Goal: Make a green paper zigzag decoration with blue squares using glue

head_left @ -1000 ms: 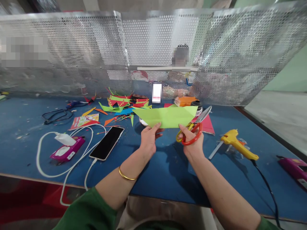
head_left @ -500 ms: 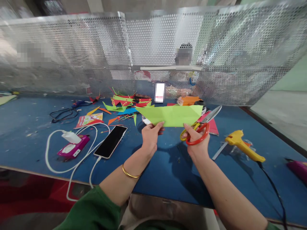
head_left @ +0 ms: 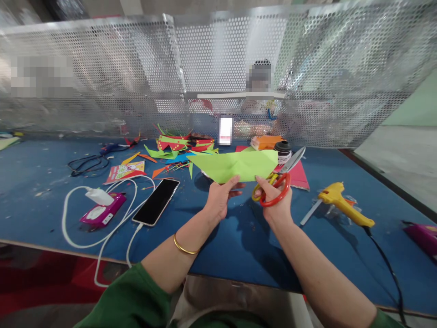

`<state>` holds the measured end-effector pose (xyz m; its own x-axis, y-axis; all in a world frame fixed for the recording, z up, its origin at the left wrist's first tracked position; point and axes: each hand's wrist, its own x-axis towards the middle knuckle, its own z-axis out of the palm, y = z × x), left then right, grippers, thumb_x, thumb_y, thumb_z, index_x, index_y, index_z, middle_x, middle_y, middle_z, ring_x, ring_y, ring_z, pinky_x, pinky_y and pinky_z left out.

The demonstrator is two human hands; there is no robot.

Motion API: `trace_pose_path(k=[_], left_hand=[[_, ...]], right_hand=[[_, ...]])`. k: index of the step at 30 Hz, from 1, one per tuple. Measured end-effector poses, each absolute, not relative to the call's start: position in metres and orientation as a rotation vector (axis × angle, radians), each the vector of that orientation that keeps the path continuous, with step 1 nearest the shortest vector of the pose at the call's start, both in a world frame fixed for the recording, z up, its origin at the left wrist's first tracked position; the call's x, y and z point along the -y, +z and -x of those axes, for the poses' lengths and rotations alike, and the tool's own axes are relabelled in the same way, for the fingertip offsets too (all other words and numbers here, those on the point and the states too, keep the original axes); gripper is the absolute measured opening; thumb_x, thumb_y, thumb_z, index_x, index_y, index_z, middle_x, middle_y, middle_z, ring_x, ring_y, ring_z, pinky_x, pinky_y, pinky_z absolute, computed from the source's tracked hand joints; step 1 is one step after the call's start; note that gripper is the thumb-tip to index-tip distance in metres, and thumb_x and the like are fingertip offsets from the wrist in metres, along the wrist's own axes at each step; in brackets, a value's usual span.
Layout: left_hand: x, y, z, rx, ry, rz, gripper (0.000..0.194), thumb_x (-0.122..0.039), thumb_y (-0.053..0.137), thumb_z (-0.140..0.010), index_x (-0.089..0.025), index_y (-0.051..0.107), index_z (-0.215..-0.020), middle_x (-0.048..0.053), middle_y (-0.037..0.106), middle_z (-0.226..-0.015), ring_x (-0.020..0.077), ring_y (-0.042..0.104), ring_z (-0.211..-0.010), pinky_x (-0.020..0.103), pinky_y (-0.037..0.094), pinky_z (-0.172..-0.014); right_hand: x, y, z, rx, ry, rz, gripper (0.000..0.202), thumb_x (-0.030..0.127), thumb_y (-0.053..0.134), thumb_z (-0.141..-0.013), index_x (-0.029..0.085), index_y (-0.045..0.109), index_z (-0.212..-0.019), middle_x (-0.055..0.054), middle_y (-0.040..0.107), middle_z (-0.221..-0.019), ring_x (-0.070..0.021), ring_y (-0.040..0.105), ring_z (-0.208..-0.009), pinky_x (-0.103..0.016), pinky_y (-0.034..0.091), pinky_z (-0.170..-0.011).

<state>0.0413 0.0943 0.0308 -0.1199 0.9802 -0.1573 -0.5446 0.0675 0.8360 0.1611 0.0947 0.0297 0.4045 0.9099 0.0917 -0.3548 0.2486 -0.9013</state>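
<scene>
Head view has the green paper [head_left: 235,165] right ahead of me, held up over the blue counter [head_left: 235,255], its narrower lower edge toward me. My left fingers [head_left: 233,183] are closed in a pinch about the middle of that edge, while my right fingers [head_left: 263,184] curl closed round the handles of the scissors [head_left: 289,164], that thumb also on the paper's lower right corner. I judge the sheet very light, springy yet easily bent (a slight bump shows near its middle), so squeezing or tugging would likely crease or tear it; a gentle pinch along the lower edge seems the best hold. The blades point away to the right, just beside the paper's right end, so that side wants care. Near them are the black-lidded jar [head_left: 282,152] and the pink sheet [head_left: 301,178], and the perforated screen [head_left: 218,54] bounds the far side. With the glue gun [head_left: 344,205] well apart on my right and the phone [head_left: 156,202] on my left, I have most room on this side of my fingers, down to the counter's near edge.
</scene>
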Motion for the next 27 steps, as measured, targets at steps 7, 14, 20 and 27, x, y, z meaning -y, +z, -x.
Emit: trace_pose_path(k=[7,14,20,27], left_hand=[[-0.097,0.031,-0.038,-0.988,1.475,-0.569,0.018,-0.017,0.084,-0.066,-0.013,0.075,-0.082,0.005,0.077,-0.081,0.0142,0.071,-0.061,0.021,0.051,-0.051],[-0.096,0.035,-0.035,-1.083,1.483,-0.64,0.024,-0.02,0.088,-0.059,-0.012,0.076,-0.077,0.005,0.075,-0.071,0.0142,0.066,-0.053,0.022,0.044,-0.046],[-0.108,0.045,-0.017,-1.15,1.637,-0.597,0.018,-0.022,0.085,-0.065,-0.013,0.073,-0.076,0.002,0.072,-0.064,0.0119,0.064,-0.051,0.021,0.044,-0.048],[-0.115,0.056,0.001,-1.161,1.673,-0.521,0.014,-0.021,0.079,-0.068,-0.014,0.072,-0.077,0.005,0.074,-0.069,0.0126,0.066,-0.057,0.021,0.045,-0.05]], right_hand=[[-0.093,0.029,-0.16,0.771,0.989,0.979,0.036,0.03,0.085,-0.061,0.022,0.05,-0.063,0.006,0.055,-0.041,-0.0097,0.047,-0.033,-0.022,0.038,-0.033],[-0.096,0.027,-0.162,0.762,0.992,0.957,0.038,0.03,0.085,-0.06,0.022,0.049,-0.068,0.009,0.052,-0.042,-0.0099,0.048,-0.032,-0.022,0.04,-0.034],[-0.099,0.036,-0.173,0.694,0.879,0.926,0.053,0.03,0.086,-0.058,0.023,0.048,-0.094,0.012,0.06,-0.058,-0.0092,0.052,-0.035,-0.021,0.042,-0.035],[-0.09,0.044,-0.189,0.924,0.888,0.986,0.05,0.058,0.078,-0.074,0.022,0.059,-0.104,0.007,0.067,-0.064,-0.0062,0.05,-0.035,-0.022,0.048,-0.043]])
